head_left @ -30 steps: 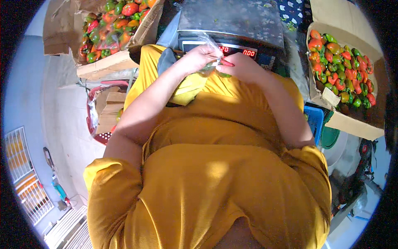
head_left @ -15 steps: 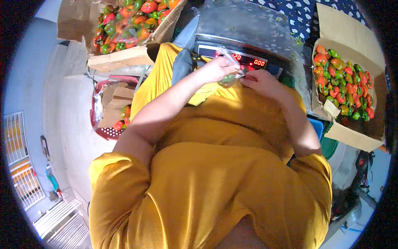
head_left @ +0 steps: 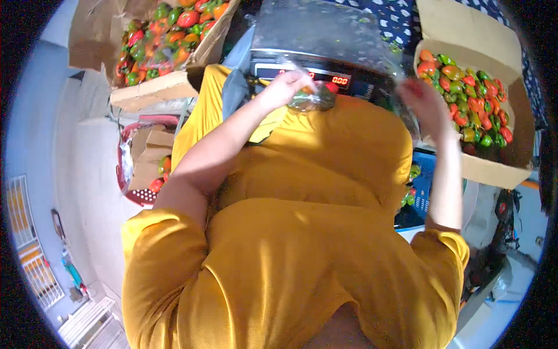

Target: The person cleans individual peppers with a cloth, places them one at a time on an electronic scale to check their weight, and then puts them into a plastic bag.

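Right by the grey digital scale (head_left: 317,32), the left hand (head_left: 286,89) alone now pinches the clear plastic bag (head_left: 313,102), red and green inside! The blurred right hand (head_left: 429,107) has swung away, near the open brown cardboard pepper box (head_left: 494,168); can't tell whether it's holding anything.

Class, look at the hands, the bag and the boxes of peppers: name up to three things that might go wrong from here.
1. The clear bag of peppers is held near its top by the left hand alone; a loose grip might spill it.
2. The right hand, blurred, is beside the open right-hand carton; it might knock the edge.
3. The left hand and bag partly cover the scale's display, so a reading might be missed.
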`<state>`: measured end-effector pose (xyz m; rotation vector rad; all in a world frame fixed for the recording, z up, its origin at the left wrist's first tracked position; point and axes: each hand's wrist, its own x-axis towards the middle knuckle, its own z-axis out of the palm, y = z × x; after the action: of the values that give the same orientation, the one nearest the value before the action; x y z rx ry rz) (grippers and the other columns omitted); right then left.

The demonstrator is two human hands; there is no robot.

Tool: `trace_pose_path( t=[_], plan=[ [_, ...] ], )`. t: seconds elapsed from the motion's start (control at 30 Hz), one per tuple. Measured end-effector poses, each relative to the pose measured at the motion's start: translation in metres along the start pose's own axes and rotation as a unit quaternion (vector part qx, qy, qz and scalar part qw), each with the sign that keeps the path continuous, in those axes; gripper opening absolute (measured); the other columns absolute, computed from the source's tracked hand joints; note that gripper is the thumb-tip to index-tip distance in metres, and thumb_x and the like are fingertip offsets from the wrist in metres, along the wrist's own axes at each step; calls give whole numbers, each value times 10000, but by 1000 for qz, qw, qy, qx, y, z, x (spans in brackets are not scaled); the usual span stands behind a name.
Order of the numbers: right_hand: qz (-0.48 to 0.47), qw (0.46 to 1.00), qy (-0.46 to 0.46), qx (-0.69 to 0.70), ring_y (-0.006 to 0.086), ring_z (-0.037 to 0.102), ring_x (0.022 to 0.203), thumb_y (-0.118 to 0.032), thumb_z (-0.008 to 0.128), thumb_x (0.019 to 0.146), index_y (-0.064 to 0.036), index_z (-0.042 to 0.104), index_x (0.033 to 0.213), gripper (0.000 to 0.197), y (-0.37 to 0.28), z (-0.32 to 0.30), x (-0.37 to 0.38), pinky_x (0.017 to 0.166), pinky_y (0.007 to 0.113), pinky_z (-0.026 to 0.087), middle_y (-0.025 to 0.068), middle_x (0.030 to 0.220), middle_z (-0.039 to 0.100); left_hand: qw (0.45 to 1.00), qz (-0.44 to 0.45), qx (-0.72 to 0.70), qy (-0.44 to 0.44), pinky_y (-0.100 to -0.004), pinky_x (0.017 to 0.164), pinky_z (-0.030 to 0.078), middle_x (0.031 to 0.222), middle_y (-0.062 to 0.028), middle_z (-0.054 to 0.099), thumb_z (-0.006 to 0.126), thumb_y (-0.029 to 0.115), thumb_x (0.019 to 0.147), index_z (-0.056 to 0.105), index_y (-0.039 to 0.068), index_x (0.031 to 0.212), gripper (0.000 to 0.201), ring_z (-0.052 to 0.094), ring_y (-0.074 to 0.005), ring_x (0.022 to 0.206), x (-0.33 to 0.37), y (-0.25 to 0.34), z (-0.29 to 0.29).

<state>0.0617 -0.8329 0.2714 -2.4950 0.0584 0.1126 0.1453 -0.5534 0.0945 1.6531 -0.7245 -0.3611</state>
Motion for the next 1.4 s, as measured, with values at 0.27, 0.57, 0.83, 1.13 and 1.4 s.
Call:
trace_pose_path(
  t=[0.27,0.57,0.83,1.13,1.4],
  plan=[
    [-192,963,-102,-156,266,609,785,-280,616,728,-120,599,959,281,-17,142,36,670,376,491,100,881,617,975,-147,-123,109,-279,864,370,947,-53,592,485,195,873,619,24,878,217,522,-130,938,-2,16,13],
    [-175,981,44,-74,287,614,723,-329,533,798,-139,618,876,223,3,99,28,650,398,486,110,794,621,840,-169,-504,110,-363,880,439,1020,-71,598,504,182,883,554,79,943,130,566,-176,940,-22,-34,-25],
    [22,996,56,58,99,517,704,-230,570,819,-24,575,908,224,105,-77,-146,656,281,435,57,761,589,845,-184,-495,78,-414,957,377,1054,-65,589,482,213,896,547,76,968,167,542,-192,1000,-23,-43,-38],
    [436,799,101,401,98,449,392,-309,618,784,-5,592,830,309,294,19,-279,358,230,337,23,599,557,902,-203,-376,60,-325,895,392,1021,-26,592,448,264,916,554,103,956,197,529,-161,991,-13,-28,-31],
    [83,817,-302,485,37,472,519,-105,544,800,-21,532,1140,350,154,1,-217,449,176,364,38,777,614,980,-183,-48,67,-327,860,436,1060,-99,575,475,210,870,575,6,1053,292,559,-213,948,-33,-9,-41]
  ],
)
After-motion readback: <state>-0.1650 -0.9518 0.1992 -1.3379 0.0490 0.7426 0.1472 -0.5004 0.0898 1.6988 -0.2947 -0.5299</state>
